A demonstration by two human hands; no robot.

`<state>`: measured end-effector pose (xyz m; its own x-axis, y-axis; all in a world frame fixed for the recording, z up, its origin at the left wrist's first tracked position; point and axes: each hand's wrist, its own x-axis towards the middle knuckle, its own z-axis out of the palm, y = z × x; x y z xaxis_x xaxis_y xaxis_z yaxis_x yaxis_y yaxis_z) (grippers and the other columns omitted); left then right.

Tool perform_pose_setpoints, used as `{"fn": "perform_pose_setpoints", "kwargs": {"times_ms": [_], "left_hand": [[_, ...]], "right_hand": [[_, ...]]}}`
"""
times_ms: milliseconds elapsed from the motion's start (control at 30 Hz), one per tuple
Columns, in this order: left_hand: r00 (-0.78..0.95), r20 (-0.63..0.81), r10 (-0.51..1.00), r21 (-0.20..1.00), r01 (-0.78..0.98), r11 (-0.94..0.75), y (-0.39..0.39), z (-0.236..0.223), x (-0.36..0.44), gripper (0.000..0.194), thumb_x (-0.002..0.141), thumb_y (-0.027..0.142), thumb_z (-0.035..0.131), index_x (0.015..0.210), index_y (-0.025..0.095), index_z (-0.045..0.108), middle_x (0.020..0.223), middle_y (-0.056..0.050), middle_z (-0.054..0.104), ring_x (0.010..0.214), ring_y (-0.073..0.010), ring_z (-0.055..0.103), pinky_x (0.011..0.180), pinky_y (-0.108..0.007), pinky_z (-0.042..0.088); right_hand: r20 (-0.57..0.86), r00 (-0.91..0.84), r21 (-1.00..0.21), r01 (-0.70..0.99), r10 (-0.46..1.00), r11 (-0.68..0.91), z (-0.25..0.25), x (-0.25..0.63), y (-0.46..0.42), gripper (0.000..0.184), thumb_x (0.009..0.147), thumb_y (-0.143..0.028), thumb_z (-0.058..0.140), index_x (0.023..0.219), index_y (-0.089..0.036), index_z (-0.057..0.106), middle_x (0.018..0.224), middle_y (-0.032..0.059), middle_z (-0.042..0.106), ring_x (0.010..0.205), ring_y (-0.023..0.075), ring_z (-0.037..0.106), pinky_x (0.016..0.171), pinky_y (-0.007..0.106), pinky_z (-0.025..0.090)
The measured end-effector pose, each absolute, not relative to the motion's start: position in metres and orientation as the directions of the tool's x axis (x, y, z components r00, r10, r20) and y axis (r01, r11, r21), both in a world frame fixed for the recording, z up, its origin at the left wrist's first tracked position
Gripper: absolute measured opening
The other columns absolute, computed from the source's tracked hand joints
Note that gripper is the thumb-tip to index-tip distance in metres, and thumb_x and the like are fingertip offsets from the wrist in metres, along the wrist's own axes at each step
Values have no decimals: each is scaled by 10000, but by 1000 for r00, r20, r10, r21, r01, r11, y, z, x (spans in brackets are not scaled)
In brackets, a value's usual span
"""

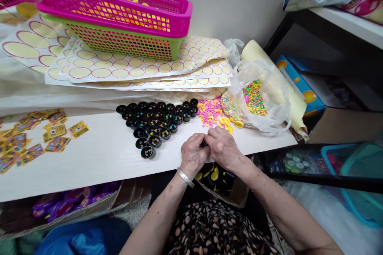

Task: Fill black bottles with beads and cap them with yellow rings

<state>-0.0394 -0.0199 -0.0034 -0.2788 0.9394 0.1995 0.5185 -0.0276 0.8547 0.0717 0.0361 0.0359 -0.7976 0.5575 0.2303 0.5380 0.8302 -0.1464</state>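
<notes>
My left hand [194,154] and my right hand [224,148] meet at the table's front edge, fingers closed together. Between them a small dark piece [204,143] shows, mostly hidden by the fingers; it looks like one of the black cups. To the left, rows of small round black cups [153,121] stand upright with coloured beads inside. Beyond my hands lie a pile of pink and yellow bits [209,111] and several yellow plastic rings [226,122]. Below my hands, a cardboard box [239,198] holds black and yellow parts.
A clear bag of coloured beads [277,103] sits at the right. Sheets of round stickers [119,72] lie under stacked pink and green baskets [125,44] at the back. Small printed packets [32,153] are scattered at left. A dark shelf [344,67] borders the right side.
</notes>
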Motion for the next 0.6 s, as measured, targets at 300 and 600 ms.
{"fn": "perform_pose_setpoints", "kwargs": {"times_ms": [300, 600], "left_hand": [[-282, 171, 944, 857, 515, -2, -20, -1, -39, 205, 666, 104, 553, 829, 199, 633, 816, -3, 627, 790, -151, 568, 727, -256, 449], [-282, 169, 944, 852, 523, 3, -20, -1, -39, 231, 673, 105, 543, 864, 202, 631, 837, -3, 629, 807, -150, 567, 734, -250, 446]], "right_hand": [[219, -779, -409, 473, 587, 781, 34, 76, 44, 229, 852, -110, 402, 757, -156, 605, 744, 38, 519, 730, 154, 446, 656, 260, 363], [248, -720, -474, 493, 648, 729, 27, 73, 39, 216, 846, -123, 408, 759, -163, 601, 748, 36, 500, 733, 159, 442, 659, 265, 367]]}}
